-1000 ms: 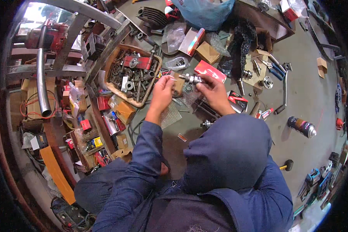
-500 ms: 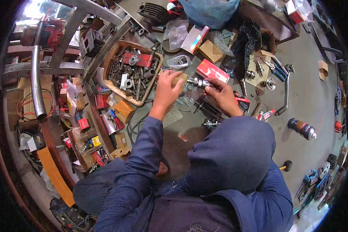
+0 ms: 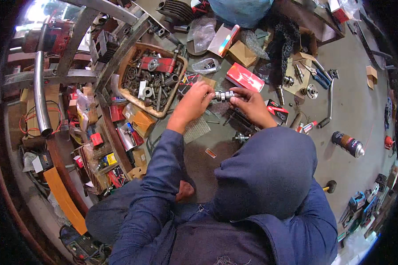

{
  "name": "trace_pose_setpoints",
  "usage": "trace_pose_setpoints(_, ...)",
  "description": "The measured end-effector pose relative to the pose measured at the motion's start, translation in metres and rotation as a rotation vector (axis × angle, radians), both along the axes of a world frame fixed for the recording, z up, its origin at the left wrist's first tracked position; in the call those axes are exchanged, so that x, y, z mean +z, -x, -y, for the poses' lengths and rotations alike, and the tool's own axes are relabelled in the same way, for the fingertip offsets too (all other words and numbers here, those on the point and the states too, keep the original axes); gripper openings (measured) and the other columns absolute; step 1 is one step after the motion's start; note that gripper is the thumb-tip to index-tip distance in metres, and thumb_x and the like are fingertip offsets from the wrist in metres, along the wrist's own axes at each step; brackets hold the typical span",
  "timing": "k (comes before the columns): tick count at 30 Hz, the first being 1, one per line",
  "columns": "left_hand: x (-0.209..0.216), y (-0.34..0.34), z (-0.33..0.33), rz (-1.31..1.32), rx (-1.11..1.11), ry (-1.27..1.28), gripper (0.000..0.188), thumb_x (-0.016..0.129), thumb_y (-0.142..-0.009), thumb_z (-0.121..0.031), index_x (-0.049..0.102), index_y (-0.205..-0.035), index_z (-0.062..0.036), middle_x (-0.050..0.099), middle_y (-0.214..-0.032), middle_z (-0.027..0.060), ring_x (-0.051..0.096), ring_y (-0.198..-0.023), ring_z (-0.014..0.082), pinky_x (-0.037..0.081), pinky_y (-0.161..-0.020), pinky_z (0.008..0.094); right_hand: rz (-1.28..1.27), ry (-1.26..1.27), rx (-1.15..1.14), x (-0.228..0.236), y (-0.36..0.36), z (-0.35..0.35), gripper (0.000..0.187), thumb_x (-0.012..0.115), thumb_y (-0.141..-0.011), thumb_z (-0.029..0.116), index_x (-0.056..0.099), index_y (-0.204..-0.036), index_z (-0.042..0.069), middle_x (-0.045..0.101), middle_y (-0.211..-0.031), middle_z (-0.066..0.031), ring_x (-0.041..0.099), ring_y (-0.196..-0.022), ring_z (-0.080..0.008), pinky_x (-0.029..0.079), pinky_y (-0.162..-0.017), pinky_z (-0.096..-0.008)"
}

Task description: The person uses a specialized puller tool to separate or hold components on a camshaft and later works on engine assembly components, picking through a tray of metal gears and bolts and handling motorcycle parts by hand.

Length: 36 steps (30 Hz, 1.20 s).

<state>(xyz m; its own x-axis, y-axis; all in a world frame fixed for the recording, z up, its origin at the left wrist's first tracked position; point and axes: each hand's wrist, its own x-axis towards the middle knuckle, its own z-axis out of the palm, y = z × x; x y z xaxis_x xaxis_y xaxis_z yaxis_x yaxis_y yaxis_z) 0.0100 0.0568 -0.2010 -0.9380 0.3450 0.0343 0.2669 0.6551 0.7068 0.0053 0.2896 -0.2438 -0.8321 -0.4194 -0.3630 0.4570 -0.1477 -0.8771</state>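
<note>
A short shiny camshaft (image 3: 224,96) lies level between my two hands above the floor. The fingers of my left hand (image 3: 195,102) are closed on its left end. At the other end, my right hand (image 3: 250,107) pinches it between thumb and fingers. Just beyond my left fingertips shows a flat brown piece (image 3: 209,82), partly hidden; whether that hand touches it I cannot tell. Under my right hand is a dark metal assembly (image 3: 241,121), mostly covered. A red and white box (image 3: 245,77) lies right beyond the camshaft.
At the left stands a tan tray (image 3: 124,95) of loose metal parts. To the right lie blue-handled pliers (image 3: 319,78), a bent metal lever (image 3: 330,104) and a spray can (image 3: 347,144). A wooden-framed shelf (image 3: 66,172) with small boxes borders the left side.
My left hand has moved right and closed on the camshaft's left end; the brown piece it held now shows behind its fingertips. My right hand has shifted slightly left.
</note>
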Motion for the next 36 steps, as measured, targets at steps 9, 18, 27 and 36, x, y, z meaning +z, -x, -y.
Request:
trace_pose_setpoints(9, -0.005, 0.01, 0.007, 0.03, -0.158, 0.087, 0.012, 0.064, -0.086, -0.01, 0.06, -0.091, 0.0006, 0.059, -0.09, 0.0157, 0.057, -0.09, 0.0345, 0.046, -0.081, 0.0409, 0.064, 0.044, -0.031, -0.009, -0.005, -0.001, 0.037, 0.065, -0.089, 0.003, 0.056, -0.123, -0.007, 0.067, -0.099, -0.0093, 0.065, -0.081, -0.0139, 0.054, -0.074, -0.028)
trace_pose_setpoints(18, -0.031, 0.007, 0.037, -0.209, 0.076, 0.355, 0.009, 0.067, -0.08, -0.009, 0.065, -0.083, -0.0016, 0.059, -0.093, 0.0139, 0.057, -0.094, 0.0319, 0.047, -0.082, 0.0428, -0.002, -0.066, -0.062, 0.008, 0.005, -0.033, 0.032, 0.064, -0.089, 0.003, 0.061, -0.119, -0.006, 0.066, -0.093, -0.008, 0.065, -0.079, -0.0143, 0.052, -0.073, -0.027)
trace_pose_setpoints(27, 0.009, 0.015, 0.049, -0.141, 0.255, 0.313, 0.025, 0.072, -0.079, -0.017, 0.07, -0.101, -0.004, 0.06, -0.094, 0.0142, 0.058, -0.092, 0.0319, 0.048, -0.081, 0.0414, 0.104, -0.066, -0.105, 0.059, 0.014, -0.054, 0.039, 0.065, -0.089, 0.006, 0.055, -0.124, -0.008, 0.066, -0.096, -0.0098, 0.066, -0.083, -0.0151, 0.052, -0.073, -0.0264)
trace_pose_setpoints(36, 0.169, -0.055, -0.072, 0.66, -0.464, -0.641, 0.128, 0.076, -0.06, -0.075, 0.023, -0.147, 0.0018, 0.043, -0.141, 0.0224, 0.042, -0.133, 0.0309, 0.031, -0.111, 0.0415, -0.025, 0.423, -0.254, 0.104, 0.002, -0.042, 0.049, 0.075, -0.079, 0.025, 0.055, -0.116, 0.001, 0.06, -0.09, -0.0048, 0.057, -0.068, -0.0112, 0.045, -0.057, -0.0225)
